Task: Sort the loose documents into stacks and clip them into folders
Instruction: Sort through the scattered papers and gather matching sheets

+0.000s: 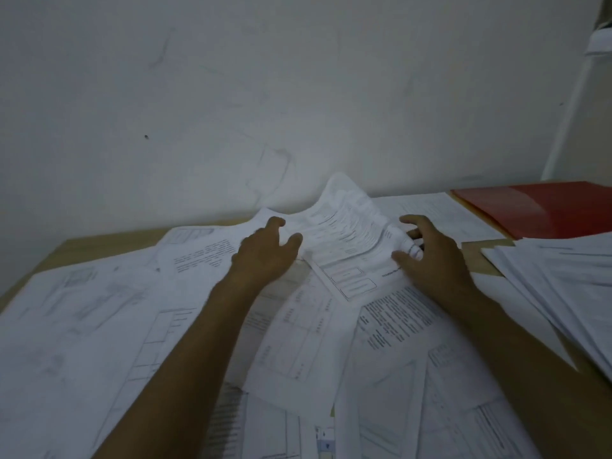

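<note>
Gathering printed sheets from a paper-strewn worktop [99, 241], a person works both bare hands at a buckled sheaf of documents [347, 233] near the far edge, against a pale wall [298, 94]. The left hand [265, 253] lies on the sheaf's left edge with fingers loosely spread and thumb apart; whether it pinches the paper cannot be told. The right hand [430, 256] curls fingers and thumb round the sheaf's rolled right edge. Loose documents [298, 342] overlap across the whole near surface, a squared-off stack [563, 276] sits to the right, and a red folder [543, 207] lies at the far right corner, well apart from the hands.

The job appears to be at the sorting stage, with nothing yet clipped. The next move likely calls for lifting the sheaf free without dragging the pages beneath, then squaring it.

Dim light and blur leave the print unreadable. No clips are visible. The stack and folder run off the frame's right edge, and the fingertips of both hands are partly hidden by paper.
</note>
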